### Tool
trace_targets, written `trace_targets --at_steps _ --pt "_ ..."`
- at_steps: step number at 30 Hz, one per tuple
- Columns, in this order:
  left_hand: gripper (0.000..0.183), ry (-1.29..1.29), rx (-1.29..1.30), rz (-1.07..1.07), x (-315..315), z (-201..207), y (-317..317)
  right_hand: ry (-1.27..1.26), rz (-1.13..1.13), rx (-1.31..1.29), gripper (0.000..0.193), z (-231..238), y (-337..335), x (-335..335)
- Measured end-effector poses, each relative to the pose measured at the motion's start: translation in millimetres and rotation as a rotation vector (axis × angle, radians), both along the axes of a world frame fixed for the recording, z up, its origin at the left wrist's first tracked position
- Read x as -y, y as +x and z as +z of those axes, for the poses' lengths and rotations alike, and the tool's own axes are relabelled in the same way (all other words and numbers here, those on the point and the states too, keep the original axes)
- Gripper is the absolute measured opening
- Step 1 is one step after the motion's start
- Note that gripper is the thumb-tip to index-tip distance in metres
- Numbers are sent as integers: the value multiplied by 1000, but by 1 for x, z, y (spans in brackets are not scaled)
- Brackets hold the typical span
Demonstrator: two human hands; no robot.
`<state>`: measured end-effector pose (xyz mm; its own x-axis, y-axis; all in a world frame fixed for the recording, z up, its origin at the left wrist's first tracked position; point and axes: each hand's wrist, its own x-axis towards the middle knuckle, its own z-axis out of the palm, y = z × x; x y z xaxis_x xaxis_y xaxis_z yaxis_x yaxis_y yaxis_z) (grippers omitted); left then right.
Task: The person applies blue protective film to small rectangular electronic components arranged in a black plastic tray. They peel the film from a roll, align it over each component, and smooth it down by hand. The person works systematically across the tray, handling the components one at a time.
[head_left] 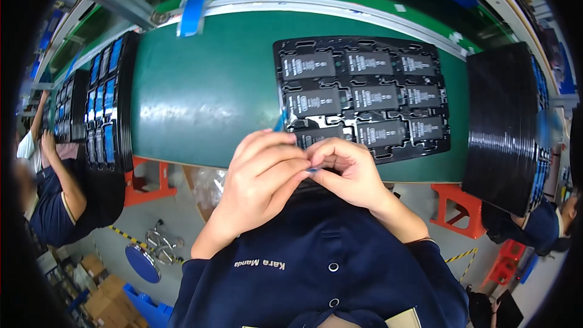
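My left hand [261, 170] and my right hand [346, 170] meet in front of my chest, at the near edge of the bench. Both are closed, their fingertips pinched together around a small dark blue piece [312, 170], mostly hidden by the fingers. A thin bright blue strip [280, 121] sticks up beyond my left fingers; whether it is film or a tool I cannot tell. Just past my hands lies a black plastic tray [446, 88] with flat dark grey battery packs [370, 62] in rows of pockets. My fingers partly cover its near left pack [322, 136].
Stacked black trays stand at the bench's left [124, 103] and right [501, 127] ends. A metal rail [291, 5] borders the green bench [194, 85] at the back. Red stools [461, 209] and a blue round stool [144, 263] stand below. Other people work at both sides.
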<state>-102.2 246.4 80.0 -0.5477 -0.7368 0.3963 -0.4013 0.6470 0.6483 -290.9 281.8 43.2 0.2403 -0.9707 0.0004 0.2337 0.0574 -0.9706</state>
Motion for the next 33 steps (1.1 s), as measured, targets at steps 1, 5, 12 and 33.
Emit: trace_targets --at_steps 1,5,12,33 --pt "14 -8 49 9 -1 3 4 -90 0 -121 13 2 -1 2" --pt "25 -6 141 18 -2 8 14 -181 65 -208 11 15 -11 1" --pt "24 328 -28 -54 6 2 44 183 -74 25 14 5 -33 -6" --pt "9 316 107 -344 17 -31 38 126 -453 -186 25 -11 -23 9"
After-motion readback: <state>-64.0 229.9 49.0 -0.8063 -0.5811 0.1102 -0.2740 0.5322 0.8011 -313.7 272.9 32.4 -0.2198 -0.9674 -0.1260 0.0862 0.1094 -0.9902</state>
